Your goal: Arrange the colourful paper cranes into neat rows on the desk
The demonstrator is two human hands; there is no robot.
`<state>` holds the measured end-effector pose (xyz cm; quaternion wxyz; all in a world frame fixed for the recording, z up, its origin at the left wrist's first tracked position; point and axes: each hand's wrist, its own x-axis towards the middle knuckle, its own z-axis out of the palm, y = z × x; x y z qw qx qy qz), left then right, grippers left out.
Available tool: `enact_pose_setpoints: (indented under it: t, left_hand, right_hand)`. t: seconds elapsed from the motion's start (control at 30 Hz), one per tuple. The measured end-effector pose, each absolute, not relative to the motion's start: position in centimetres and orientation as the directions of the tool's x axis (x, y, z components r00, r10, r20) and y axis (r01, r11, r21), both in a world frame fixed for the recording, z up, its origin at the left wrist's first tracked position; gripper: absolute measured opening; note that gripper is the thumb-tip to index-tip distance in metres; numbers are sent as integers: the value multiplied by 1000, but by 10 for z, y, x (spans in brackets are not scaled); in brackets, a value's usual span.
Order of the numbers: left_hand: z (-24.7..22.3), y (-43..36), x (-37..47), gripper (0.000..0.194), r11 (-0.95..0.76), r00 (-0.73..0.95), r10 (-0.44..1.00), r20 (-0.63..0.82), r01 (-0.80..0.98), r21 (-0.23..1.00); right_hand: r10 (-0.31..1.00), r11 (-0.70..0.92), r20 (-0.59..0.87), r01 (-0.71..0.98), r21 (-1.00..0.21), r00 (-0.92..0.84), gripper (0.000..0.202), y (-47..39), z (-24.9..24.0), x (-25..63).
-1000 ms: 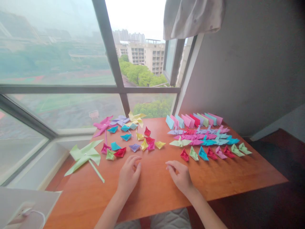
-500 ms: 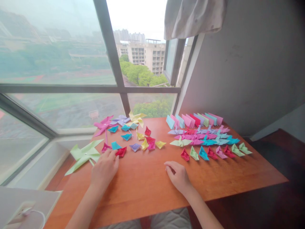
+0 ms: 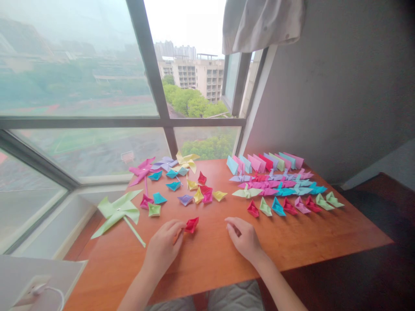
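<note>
My left hand (image 3: 165, 244) pinches one end of a red paper boat (image 3: 191, 225) low over the table, left of centre. Apart from it, my right hand (image 3: 243, 236) rests on the wood with fingers curled in; no object shows in it. Beyond my left hand lie loose paper boats, among them a green one (image 3: 154, 210), a blue one (image 3: 159, 198) and a purple one (image 3: 185, 199). A row of paper boats, with a red boat (image 3: 253, 209) at its left end, stands beyond my right hand.
Paper pinwheels, including a green pinwheel (image 3: 118, 210), lie at the left. Behind the boat row are paper cranes (image 3: 248, 192) and a line of folded paper pieces (image 3: 256, 163). The wooden table (image 3: 207, 263) meets a window and a grey wall (image 3: 340, 95).
My left hand has moved right and nearer to me, bringing the red boat away from the loose group. The green boat is now uncovered. My right hand has barely moved.
</note>
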<state>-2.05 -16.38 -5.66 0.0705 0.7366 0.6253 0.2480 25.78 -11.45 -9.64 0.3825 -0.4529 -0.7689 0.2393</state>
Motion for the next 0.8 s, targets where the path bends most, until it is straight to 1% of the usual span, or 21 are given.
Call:
enact_pose_setpoints:
  t: [0.1, 0.2, 0.37, 0.53, 0.6, 0.7, 0.8]
  left_hand:
    - [-62, -170, 6, 25, -295, 204, 954, 222, 784, 547]
    - [-66, -170, 26, 30, -326, 245, 945, 214, 719, 613]
    - [-68, -165, 37, 28, -332, 253, 943, 215, 681, 652]
    - [-69, -165, 35, 28, -337, 263, 941, 216, 646, 685]
    - [-70, -167, 34, 29, -341, 267, 939, 217, 634, 694]
    - [-71, -169, 33, 36, -299, 193, 954, 228, 608, 735]
    - [-71, -169, 31, 39, -191, 62, 980, 189, 560, 806]
  right_hand:
    - [865, 500, 369, 526, -688, -339, 23, -118, -92, 257]
    - [839, 543, 390, 532, -650, -379, 22, -121, -88, 258]
    - [772, 628, 406, 488, -606, -489, 20, -127, -82, 260]
    - [714, 690, 410, 470, -550, -568, 10, -129, -81, 259]
    - [698, 704, 403, 465, -537, -592, 9, -130, -81, 258]
    - [685, 719, 415, 465, -517, -598, 12, -134, -81, 258]
    - [708, 704, 453, 494, -511, -541, 12, -141, -82, 267]
